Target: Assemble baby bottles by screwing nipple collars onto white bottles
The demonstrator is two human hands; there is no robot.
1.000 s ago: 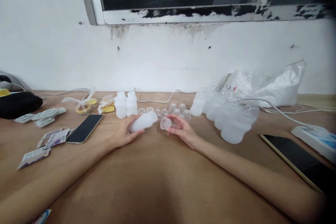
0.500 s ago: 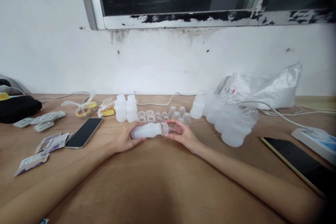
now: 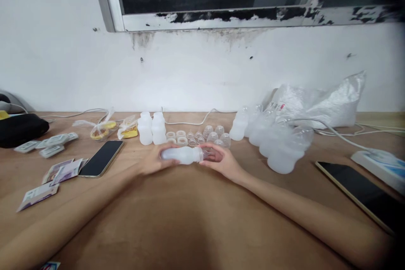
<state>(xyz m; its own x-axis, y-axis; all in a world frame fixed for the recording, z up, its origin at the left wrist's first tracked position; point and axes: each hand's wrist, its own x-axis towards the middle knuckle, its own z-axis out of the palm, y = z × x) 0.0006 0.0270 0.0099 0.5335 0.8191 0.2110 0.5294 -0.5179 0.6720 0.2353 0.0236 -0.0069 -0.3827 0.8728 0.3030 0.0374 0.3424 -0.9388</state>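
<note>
A translucent white baby bottle [image 3: 183, 155] lies sideways between my two hands, just above the table. My left hand [image 3: 157, 159] is wrapped round its base end. My right hand [image 3: 223, 162] grips the clear cap [image 3: 209, 155] at the other end, fingers over the top and thumb below. Behind the bottle sit white collar rings [image 3: 181, 140], small clear teats [image 3: 196, 138] and clear domed caps [image 3: 213, 136] in rows. Two open bottle bodies [image 3: 152, 128] stand upright to the left of them.
Several capped bottles [image 3: 281, 152] stand at the right, before a silvery plastic bag [image 3: 322, 103]. Phones lie at left [image 3: 103, 158] and right [image 3: 357, 194], near a white power strip [image 3: 379, 168]. Banknotes [image 3: 60, 173], small white packs [image 3: 52, 143] and a black pouch [image 3: 22, 130] lie at far left.
The bottle has shifted slightly right and up in the picture, and my right fingers have closed further round the cap. Both hands keep their hold. The view has tilted slightly.
</note>
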